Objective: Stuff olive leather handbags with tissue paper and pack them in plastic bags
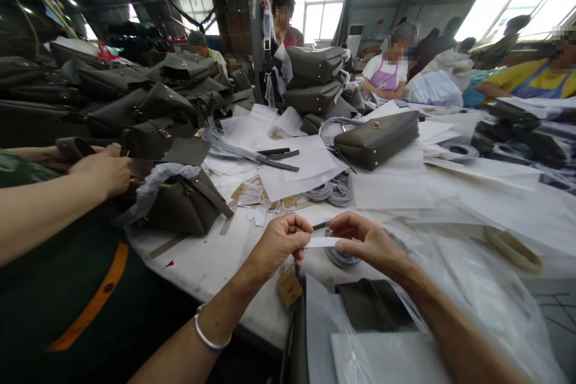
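my left hand (285,237) is pinching one end of a narrow white strip (323,242) between thumb and curled fingers. my right hand (364,240) is reaching in from the other side, its thumb lying against the strip's opposite end and its fingers arching above; whether a hidden finger is pressing from behind, i cannot tell. the strip is stretching level between my two hands, above the white worktable (234,252). a short dark strap piece (320,225) is showing just beyond it, and a wrapped strap coil (342,262) is sitting partly behind my right fingers. below my left hand a kraft hang tag (289,288) is dangling, and a silver bangle (207,331) is circling my left wrist. nearer me, a dark olive-grey flap (378,306) is lying beside clear plastic wrapping (486,294). past my hands, small paper tags (254,194) are scattering across the table near more wrapped strap coils (330,192), and an olive-grey handbag (378,139) is resting on white packing sheets (387,189). to my left, a co-worker's hand (105,171) is working at a handbag with a wrapped handle (186,204), while a heap of similar bags (171,81) is rising behind.
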Demonstrator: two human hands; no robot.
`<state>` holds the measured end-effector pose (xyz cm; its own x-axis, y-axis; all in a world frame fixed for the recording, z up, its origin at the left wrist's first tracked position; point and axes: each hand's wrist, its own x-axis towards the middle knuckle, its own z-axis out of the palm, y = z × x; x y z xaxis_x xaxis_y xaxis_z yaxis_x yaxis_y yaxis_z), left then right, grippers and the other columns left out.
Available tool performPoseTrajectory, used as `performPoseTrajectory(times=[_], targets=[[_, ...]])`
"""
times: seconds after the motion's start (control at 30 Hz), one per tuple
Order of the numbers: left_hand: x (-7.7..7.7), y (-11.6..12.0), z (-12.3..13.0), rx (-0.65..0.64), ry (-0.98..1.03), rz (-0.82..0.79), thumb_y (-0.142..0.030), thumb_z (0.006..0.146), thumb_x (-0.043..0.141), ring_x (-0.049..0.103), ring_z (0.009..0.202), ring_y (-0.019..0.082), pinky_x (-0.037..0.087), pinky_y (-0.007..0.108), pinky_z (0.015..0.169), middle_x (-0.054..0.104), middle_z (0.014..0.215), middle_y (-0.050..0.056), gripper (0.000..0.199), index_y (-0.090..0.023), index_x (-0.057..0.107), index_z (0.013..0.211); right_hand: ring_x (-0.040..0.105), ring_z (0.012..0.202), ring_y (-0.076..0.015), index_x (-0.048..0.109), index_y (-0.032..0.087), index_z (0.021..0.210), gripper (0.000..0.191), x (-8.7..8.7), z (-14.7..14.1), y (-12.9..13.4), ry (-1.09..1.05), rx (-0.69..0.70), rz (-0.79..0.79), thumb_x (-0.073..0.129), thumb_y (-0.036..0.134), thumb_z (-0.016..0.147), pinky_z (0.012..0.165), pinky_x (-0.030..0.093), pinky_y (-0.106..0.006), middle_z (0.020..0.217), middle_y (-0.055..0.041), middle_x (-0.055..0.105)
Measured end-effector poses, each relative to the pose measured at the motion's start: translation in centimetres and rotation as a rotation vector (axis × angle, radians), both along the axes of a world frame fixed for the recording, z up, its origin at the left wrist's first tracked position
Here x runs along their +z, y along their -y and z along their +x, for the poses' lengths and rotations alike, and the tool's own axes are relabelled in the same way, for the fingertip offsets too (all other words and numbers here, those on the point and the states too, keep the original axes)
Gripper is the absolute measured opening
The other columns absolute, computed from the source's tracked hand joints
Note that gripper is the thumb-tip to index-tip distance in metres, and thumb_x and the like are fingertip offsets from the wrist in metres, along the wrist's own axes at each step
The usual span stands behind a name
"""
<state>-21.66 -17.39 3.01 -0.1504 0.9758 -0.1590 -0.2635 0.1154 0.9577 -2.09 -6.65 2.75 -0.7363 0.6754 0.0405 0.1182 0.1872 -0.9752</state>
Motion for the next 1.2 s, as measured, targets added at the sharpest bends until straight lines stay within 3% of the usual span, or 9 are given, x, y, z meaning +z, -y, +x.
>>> performPoseTrajectory(times=[0.1,0.17,0.4,0.67,0.87,0.97,1.03,1.1,1.2], targets=[[0.1,-0.1,0.2,-0.01,-0.008,0.0,-0.028,0.066,0.076,0.049,0.039,0.006,0.044,0.017,0.037,0.055,0.057,-0.006,0.026,-0.014,0.06,0.081,0.065,0.084,-0.0212,0.076,0.026,0.096,0.028,-0.2,-1.0,1.0,0.057,0.025,0.312,0.082,0.035,0.07,0.078,0.049,-0.033,0.093,-0.0046,0.073],[0.0,-0.2,0.4,-0.016,0.079,0.002,-0.033,0.066,0.08,0.051,0.041,0.006,0.045,0.018,0.041,0.057,0.059,-0.005,0.032,-0.013,0.061,0.083,0.065,0.08,-0.0206,0.078,0.027,0.093,0.018,-0.2,-1.3,1.4,0.071,0.042,0.364,0.077,0.034,0.077,0.073,0.049,-0.032,0.089,-0.0044,0.074],[-0.8,-0.5,1.8,-0.066,0.464,0.074,-0.044,0.067,0.085,0.058,0.054,0.007,0.051,0.018,0.054,0.063,0.067,0.0,0.044,-0.012,0.063,0.088,0.067,0.078,-0.0205,0.08,0.023,0.089,0.018,-0.4,-1.4,1.5,-0.041,0.051,0.119,0.075,0.037,0.077,0.071,0.05,-0.03,0.085,-0.0041,0.075],[-0.3,-0.8,1.5,-0.009,0.363,0.018,-0.027,0.065,0.081,0.056,0.051,0.007,0.047,0.017,0.051,0.062,0.067,-0.002,0.034,-0.015,0.058,0.086,0.067,0.072,-0.0182,0.077,0.02,0.086,0.029,-0.4,-1.3,1.1,-0.13,-0.083,-0.199,0.083,0.041,0.068,0.069,0.051,-0.029,0.08,-0.0042,0.075],[-1.2,0.1,-3.6,0.171,-0.137,0.015,-0.024,0.063,0.064,0.045,0.047,0.006,0.038,0.019,0.046,0.05,0.064,-0.006,0.019,-0.017,0.055,0.078,0.067,0.075,-0.0176,0.07,0.018,0.084,0.036,-0.6,-1.0,0.1,-0.267,-0.302,-0.336,0.085,0.045,0.065,0.07,0.051,-0.028,0.08,-0.0043,0.074],[-1.7,0.7,-7.5,0.355,-0.645,-0.024,-0.024,0.068,0.055,0.05,0.054,0.012,0.042,0.024,0.053,0.053,0.066,-0.003,0.014,-0.019,0.056,0.082,0.061,0.069,-0.0134,0.068,0.017,0.071,0.031,-0.2,-0.3,-0.7,-0.281,-0.371,-0.191,0.085,0.042,0.065,0.065,0.047,-0.024,0.072,-0.0004,0.068],[-1.8,0.9,-9.1,0.5,-1.06,-0.002,-0.023,0.073,0.053,0.06,0.077,0.02,0.05,0.032,0.072,0.061,0.082,0.003,0.017,-0.02,0.058,0.09,0.056,0.064,-0.0108,0.068,0.017,0.067,0.03,0.2,0.2,-1.2,-0.304,-0.428,-0.1,0.086,0.041,0.064,0.061,0.044,-0.023,0.068,0.0019,0.064],[-1.6,0.8,-9.1,0.559,-1.333,0.126,-0.023,0.079,0.053,0.059,0.104,0.026,0.047,0.04,0.093,0.063,0.106,0.009,0.023,-0.02,0.059,0.101,0.049,0.054,-0.0078,0.066,0.017,0.067,0.031,0.6,0.5,-1.5,-0.31,-0.486,-0.053,0.085,0.042,0.065,0.053,0.04,-0.021,0.06,0.0044,0.059],[-1.6,-0.3,-6.0,0.379,-1.377,0.304,-0.025,0.087,0.052,0.057,0.112,0.024,0.043,0.039,0.102,0.062,0.114,0.009,0.023,-0.021,0.058,0.109,0.046,0.043,-0.0074,0.063,0.017,0.07,0.034,0.9,0.6,-1.5,-0.26,-0.482,-0.019,0.079,0.047,0.071,0.042,0.037,-0.021,0.051,0.005,0.056]])
